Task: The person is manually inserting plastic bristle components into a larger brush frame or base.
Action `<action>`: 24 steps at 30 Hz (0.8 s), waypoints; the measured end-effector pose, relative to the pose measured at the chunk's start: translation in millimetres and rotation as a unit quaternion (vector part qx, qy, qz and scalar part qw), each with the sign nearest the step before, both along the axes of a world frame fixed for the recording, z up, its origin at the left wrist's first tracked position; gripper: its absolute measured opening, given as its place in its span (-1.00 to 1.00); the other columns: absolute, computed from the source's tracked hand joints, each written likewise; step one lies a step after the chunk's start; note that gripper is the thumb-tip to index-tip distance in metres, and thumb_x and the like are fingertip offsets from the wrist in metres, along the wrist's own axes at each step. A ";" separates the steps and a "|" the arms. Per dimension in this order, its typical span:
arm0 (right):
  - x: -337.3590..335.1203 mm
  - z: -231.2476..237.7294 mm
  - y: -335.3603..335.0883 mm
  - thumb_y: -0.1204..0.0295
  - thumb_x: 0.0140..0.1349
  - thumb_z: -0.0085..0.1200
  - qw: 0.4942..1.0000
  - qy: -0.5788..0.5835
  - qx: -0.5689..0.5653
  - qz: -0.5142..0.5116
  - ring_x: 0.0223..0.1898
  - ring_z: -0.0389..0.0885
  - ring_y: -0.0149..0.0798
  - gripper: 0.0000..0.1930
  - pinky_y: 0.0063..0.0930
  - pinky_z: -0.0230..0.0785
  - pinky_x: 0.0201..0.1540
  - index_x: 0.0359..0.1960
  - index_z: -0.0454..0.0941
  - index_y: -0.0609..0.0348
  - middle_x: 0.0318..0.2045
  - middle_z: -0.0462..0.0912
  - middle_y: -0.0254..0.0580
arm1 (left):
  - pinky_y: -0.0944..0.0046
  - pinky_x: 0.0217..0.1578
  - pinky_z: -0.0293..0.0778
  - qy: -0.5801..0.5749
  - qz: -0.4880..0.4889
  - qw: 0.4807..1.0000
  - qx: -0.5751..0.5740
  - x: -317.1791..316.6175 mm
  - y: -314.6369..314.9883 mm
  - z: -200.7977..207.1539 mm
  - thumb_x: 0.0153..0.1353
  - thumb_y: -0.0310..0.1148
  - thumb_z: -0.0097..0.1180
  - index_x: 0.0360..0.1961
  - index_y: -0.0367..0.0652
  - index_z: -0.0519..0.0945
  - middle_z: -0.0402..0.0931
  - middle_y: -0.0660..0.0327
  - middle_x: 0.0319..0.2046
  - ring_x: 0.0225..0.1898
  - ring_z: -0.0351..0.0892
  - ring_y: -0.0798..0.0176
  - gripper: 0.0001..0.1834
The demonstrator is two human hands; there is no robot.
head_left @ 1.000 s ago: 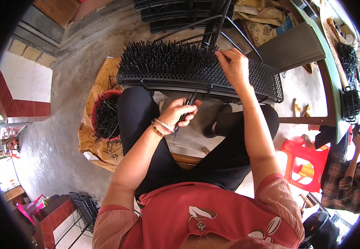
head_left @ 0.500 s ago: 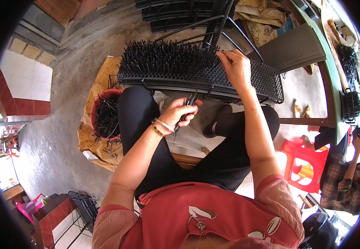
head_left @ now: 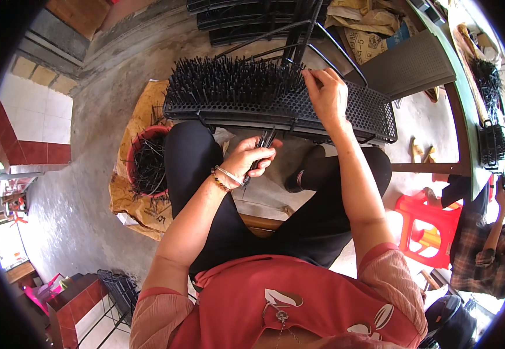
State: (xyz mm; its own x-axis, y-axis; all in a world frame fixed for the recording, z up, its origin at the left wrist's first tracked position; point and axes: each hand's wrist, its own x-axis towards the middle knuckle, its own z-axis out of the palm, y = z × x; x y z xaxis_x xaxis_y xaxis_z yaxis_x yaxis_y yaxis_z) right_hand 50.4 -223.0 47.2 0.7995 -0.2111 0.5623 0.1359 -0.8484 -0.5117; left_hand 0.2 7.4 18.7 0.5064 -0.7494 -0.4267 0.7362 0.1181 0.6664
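Observation:
In front of me lies a long black perforated rack (head_left: 366, 110). Its left and middle part bristles with upright thin black sticks (head_left: 235, 81), while the holes at the right end stand bare. My right hand (head_left: 329, 96) is over the rack at the right border of these sticks. Its thumb and forefinger are pinched together at a dark stick tip, too small to make out fully. Lower down, between my knees, my left hand (head_left: 247, 159) is closed around a bundle of loose black sticks (head_left: 266, 139), which poke out above and below the fist.
Beside my left knee a red tub (head_left: 131, 157) of black sticks stands on a brown sack (head_left: 147, 218). Black metal bars (head_left: 299, 35) rise behind the rack. To the right are a grey perforated panel (head_left: 409, 67), a green-topped table (head_left: 461, 116), a red stool (head_left: 406, 227) and another person (head_left: 491, 256).
My right hand has shifted slightly left along the edge of the standing sticks, fingers still pinched. The left hand keeps its bundle in the same place.

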 end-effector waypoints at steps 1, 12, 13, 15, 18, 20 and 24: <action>-0.8 0.3 0.3 0.40 0.12 0.18 1.000 0.003 0.012 0.009 -0.49 0.58 -0.10 -0.84 -0.37 0.39 -0.41 -0.43 0.63 0.27 -0.48 0.57 -0.08 | 0.61 -0.72 0.10 0.000 0.000 1.000 0.000 0.0 0.1 0.1 0.21 -0.37 0.01 0.00 -0.32 0.39 0.35 0.32 -0.43 -0.55 0.25 0.58 -0.63; 8.2 6.9 -15.7 0.46 0.21 0.09 0.981 0.083 0.089 0.149 -0.50 0.58 -0.36 -0.80 -0.54 0.39 -0.42 -0.18 0.60 0.29 -0.42 0.54 -0.17 | 0.61 -0.72 0.11 0.009 0.002 1.000 -0.002 0.1 -1.5 1.2 0.19 -0.40 0.04 -0.01 -0.31 0.40 0.35 0.34 -0.45 -0.56 0.25 0.58 -0.65; 11.0 3.7 -16.1 0.46 0.22 0.07 0.981 0.079 0.075 0.162 -0.49 0.58 -0.36 -0.80 -0.53 0.40 -0.41 -0.16 0.58 0.29 -0.40 0.54 -0.17 | 0.61 -0.72 0.11 0.006 0.001 1.000 0.003 0.4 -2.1 0.9 0.19 -0.40 0.04 -0.01 -0.31 0.40 0.34 0.34 -0.45 -0.55 0.25 0.58 -0.65; 12.9 2.3 -16.7 0.48 0.24 0.03 0.979 0.082 0.043 0.183 -0.46 0.59 -0.34 -0.79 -0.52 0.43 -0.36 -0.13 0.56 0.31 -0.37 0.52 -0.15 | 0.61 -0.72 0.11 0.005 0.002 1.000 0.005 0.2 -2.5 0.4 0.19 -0.40 0.03 -0.01 -0.31 0.40 0.34 0.33 -0.45 -0.55 0.25 0.58 -0.65; 11.5 5.7 -17.3 0.49 0.24 0.02 0.979 0.074 0.018 0.187 -0.44 0.60 -0.33 -0.79 -0.53 0.44 -0.36 -0.13 0.56 0.32 -0.37 0.51 -0.15 | 0.62 -0.71 0.11 0.004 0.004 1.000 0.006 0.3 -1.6 -1.6 0.19 -0.40 0.02 -0.01 -0.30 0.40 0.34 0.33 -0.44 -0.54 0.25 0.58 -0.65; 9.6 6.7 -18.7 0.49 0.24 0.02 0.980 0.066 0.027 0.187 -0.43 0.60 -0.31 -0.79 -0.52 0.44 -0.35 -0.13 0.56 0.32 -0.37 0.51 -0.14 | 0.62 -0.71 0.11 0.003 0.001 1.000 0.005 0.7 -1.2 -2.1 0.19 -0.40 0.02 -0.01 -0.30 0.40 0.34 0.32 -0.44 -0.54 0.25 0.58 -0.65; 6.2 4.8 -20.9 0.49 0.25 0.02 0.983 0.057 0.032 0.172 -0.43 0.60 -0.29 -0.80 -0.49 0.44 -0.35 -0.14 0.56 0.32 -0.36 0.51 -0.13 | 0.60 -0.70 0.13 0.009 0.005 1.000 0.004 1.4 -1.7 -3.3 0.19 -0.40 0.02 -0.01 -0.31 0.40 0.35 0.31 -0.43 -0.52 0.26 0.56 -0.65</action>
